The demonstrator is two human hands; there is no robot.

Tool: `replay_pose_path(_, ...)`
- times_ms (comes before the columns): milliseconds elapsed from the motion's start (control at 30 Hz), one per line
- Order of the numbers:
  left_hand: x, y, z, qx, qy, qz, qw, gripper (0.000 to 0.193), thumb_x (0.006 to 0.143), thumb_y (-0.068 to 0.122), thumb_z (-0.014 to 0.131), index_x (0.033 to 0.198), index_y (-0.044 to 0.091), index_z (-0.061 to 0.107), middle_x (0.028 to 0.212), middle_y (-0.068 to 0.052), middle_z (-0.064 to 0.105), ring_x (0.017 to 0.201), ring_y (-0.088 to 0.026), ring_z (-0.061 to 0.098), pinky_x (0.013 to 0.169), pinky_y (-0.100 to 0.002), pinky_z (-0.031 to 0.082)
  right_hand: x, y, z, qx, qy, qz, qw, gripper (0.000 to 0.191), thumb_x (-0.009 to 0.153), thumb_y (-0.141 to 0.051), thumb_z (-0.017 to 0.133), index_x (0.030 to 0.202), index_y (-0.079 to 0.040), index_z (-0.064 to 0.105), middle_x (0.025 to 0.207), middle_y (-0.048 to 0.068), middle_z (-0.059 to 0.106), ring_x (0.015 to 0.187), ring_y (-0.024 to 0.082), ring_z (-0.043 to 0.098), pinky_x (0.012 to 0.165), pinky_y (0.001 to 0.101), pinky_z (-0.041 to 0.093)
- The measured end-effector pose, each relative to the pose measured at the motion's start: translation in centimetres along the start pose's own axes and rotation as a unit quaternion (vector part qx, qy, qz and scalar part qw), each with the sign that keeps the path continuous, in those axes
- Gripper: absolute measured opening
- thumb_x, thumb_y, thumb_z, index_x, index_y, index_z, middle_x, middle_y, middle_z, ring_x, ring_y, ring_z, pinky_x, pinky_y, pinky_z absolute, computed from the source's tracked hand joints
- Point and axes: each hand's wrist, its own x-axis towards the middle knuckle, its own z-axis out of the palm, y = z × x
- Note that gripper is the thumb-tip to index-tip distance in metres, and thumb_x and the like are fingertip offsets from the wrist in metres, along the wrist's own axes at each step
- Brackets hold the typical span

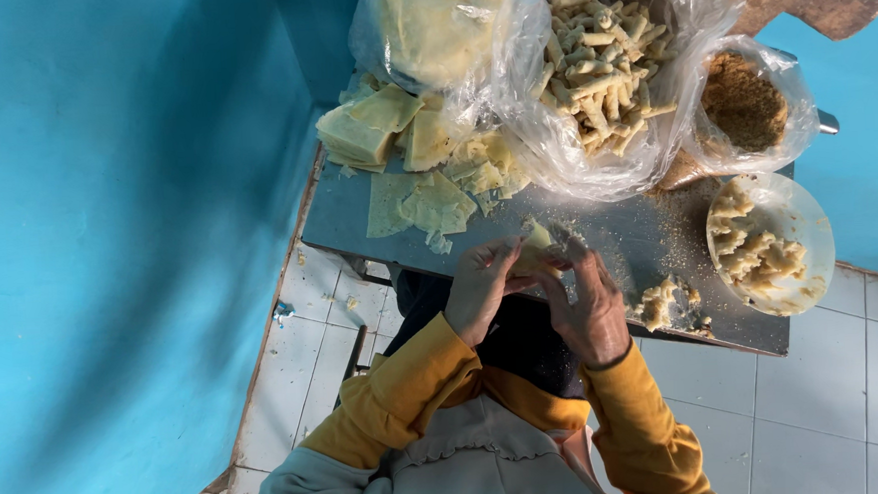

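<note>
Nearest the camera are the person's yellow long sleeves point(406, 389) over a pale grey apron with a scalloped edge point(471, 466). Beyond them the left hand point(481, 285) and the right hand point(587, 304) meet at the near edge of the grey metal tabletop point(639, 236). Both hands are closed with their fingertips pinching a small pale yellow pastry wrapper point(536, 244), which they hold between them just above the tabletop edge; the wrapper looks partly folded, though how far cannot be told.

Just right of the right hand lies a small heap of lumpy beige filling point(662, 300) on the tabletop, with crumbs scattered around it. Further right stands a round white bowl point(803, 213) holding more lumps of the same beige filling.

Beyond the hands, loose thin yellow wrapper sheets point(422, 203) lie flat on the tabletop, and behind them a stack of folded yellow sheets point(368, 125). At the far side sit three clear plastic bags: one with a large pale yellow mass of dough sheets point(437, 22), one full of finished finger-shaped rolls point(600, 63), and a smaller one of brown crumbs point(744, 101).

White floor tiles point(838, 406) show under the tabletop, and a bright blue wall point(108, 244) stands at the left.
</note>
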Motion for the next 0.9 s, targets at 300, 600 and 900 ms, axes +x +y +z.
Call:
replay_pose_path(300,-1.0,0.7,0.3,0.08,-0.116,0.059,0.988,0.044,0.103,0.007,0.061,0.145,-0.001,0.055,0.112,-0.006,0.071,0.098,-0.007,0.063,0.087,-0.022,0.051,-0.4,0.6,0.3,-0.01,0.012,0.05,0.999,0.063,0.092,-0.001,0.073,0.148,-0.005,0.043,0.111,0.015,0.077,0.099,0.026,0.077,0.082,0.0337,0.064)
replay_pose_path(600,-0.5,2.0,-0.2,0.372,0.029,0.029,0.927,0.029,0.102,0.01,0.054,0.127,0.004,0.068,0.092,-0.012,0.078,0.056,-0.021,0.054,0.045,-0.026,0.04,-0.9,4.8,0.4,0.275,0.052,0.174,0.944,0.057,0.096,0.005,0.065,0.15,0.004,0.046,0.1,0.017,0.076,0.087,0.022,0.077,0.074,0.0319,0.066)
replay_pose_path(900,0.9,7.8,-4.7,0.54,0.135,0.296,0.777,0.02,0.103,0.01,0.06,0.117,0.009,0.073,0.114,-0.013,0.074,0.087,-0.022,0.076,0.073,-0.032,0.06,1.1,3.2,-3.4,0.074,0.101,0.055,0.991,0.055,0.099,0.004,0.068,0.149,0.003,0.045,0.107,0.015,0.075,0.093,0.019,0.075,0.082,0.0289,0.062)
